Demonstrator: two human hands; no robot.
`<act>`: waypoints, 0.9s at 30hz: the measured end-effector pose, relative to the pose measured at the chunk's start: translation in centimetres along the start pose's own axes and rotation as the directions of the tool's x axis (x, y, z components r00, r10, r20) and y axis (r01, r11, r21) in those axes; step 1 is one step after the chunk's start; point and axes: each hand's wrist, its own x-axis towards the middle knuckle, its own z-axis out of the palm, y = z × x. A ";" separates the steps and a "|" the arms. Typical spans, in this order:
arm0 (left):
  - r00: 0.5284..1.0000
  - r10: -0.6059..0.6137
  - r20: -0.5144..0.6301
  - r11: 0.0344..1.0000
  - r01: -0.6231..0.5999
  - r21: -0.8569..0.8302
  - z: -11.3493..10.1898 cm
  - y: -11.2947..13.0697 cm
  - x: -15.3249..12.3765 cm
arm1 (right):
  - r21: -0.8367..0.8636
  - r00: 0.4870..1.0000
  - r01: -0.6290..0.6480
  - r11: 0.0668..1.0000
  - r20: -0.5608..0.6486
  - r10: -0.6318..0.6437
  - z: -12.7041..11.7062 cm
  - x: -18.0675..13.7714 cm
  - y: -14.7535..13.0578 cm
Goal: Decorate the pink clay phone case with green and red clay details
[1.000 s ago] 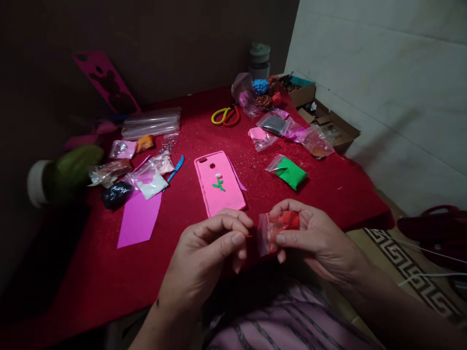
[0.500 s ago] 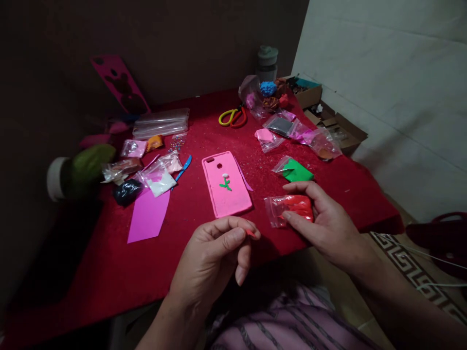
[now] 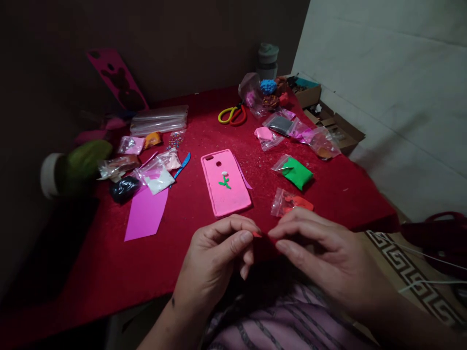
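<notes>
Between the thumb and forefinger of my left hand (image 3: 222, 255) a small bit of red clay (image 3: 257, 235) is pinched. Facing it from the right is my right hand (image 3: 324, 253), its thumb and fingers slightly apart and nothing visible in them. Just beyond the right fingers lies a clear zip bag of red clay (image 3: 288, 201), partly covered by that hand. A pink phone case (image 3: 229, 199) lies flat beyond my left hand. On the case is a clay flower (image 3: 225, 181) with a green stem and a white bloom. A bag of green clay (image 3: 297, 172) lies to the right.
Several clay bags, a blue plastic knife (image 3: 181, 167) and a purple sheet (image 3: 148, 214) lie at the left. Scissors (image 3: 232, 115) with yellow and red handles are at the back. A green jar (image 3: 80, 167) lies at the left edge; cardboard boxes (image 3: 339, 129) stand behind right.
My right hand has let go of the red clay bag and moved left and toward me, close to my left fingertips. My left hand still pinches the red clay.
</notes>
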 end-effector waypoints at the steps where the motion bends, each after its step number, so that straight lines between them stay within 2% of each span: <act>1: 1.000 0.024 -0.009 0.999 -0.023 0.039 0.1 0.0 -0.1 | 0.090 0.995 -0.081 0.993 0.070 0.075 0.3 0.1 -0.1; 4: 0.993 0.111 -0.025 0.981 -0.106 0.165 0.3 -0.2 -0.5 | 0.201 0.962 -0.254 0.946 0.157 0.225 1.1 0.4 -0.1; 7: 0.977 0.213 0.017 0.937 -0.209 0.280 0.1 -0.4 -0.8 | 0.258 0.951 -0.296 0.920 0.170 0.259 1.8 0.5 0.0; 10: 0.935 0.350 0.060 0.837 -0.341 0.429 0.0 -0.6 -1.0 | 0.334 0.946 -0.319 0.887 0.173 0.275 2.2 0.5 0.2; 13: 0.904 0.415 0.109 0.769 -0.412 0.489 0.0 -0.6 -1.1 | 0.398 0.938 -0.346 0.849 0.176 0.300 2.3 0.4 0.2; 18: 0.904 0.407 0.132 0.780 -0.418 0.466 0.1 -0.8 -1.3 | 0.513 0.907 -0.420 0.748 0.238 0.346 2.1 0.3 0.4; 22: 0.944 0.324 0.060 0.861 -0.321 0.394 0.1 -0.9 -1.5 | 0.556 0.861 -0.507 0.658 0.304 0.408 2.2 0.1 0.7; 27: 0.958 0.283 0.044 0.881 -0.278 0.384 0.2 -0.7 -1.6 | 0.578 0.857 -0.513 0.634 0.311 0.411 2.4 -0.2 1.0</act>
